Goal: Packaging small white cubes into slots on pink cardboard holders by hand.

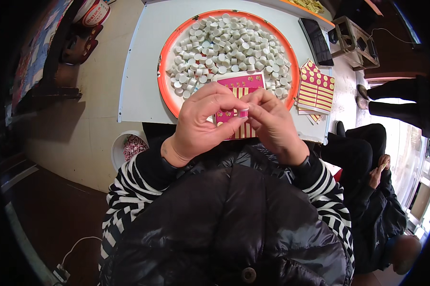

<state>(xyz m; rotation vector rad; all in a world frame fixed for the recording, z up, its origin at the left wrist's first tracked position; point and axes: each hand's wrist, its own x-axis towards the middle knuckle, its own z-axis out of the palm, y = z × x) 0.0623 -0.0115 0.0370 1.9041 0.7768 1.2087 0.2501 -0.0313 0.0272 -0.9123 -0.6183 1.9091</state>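
A small white cap [243, 113] with a pink face is pinched between the fingertips of my left hand [203, 121] and my right hand [272, 124], close to my chest. Right under my hands lies a pink sticker sheet [241, 86] with gold dots and yellow strips, resting on the near edge of a round orange-rimmed tray [163, 62]. The tray is heaped with several small white caps [229, 43]. Part of the sheet is hidden by my fingers.
The tray sits on a white table [143, 71]. More pink and yellow sticker sheets [315, 90] lie at the table's right, beside a dark tablet [316, 42]. A white bucket [129, 148] stands on the floor at left. Another person [377, 181] sits at right.
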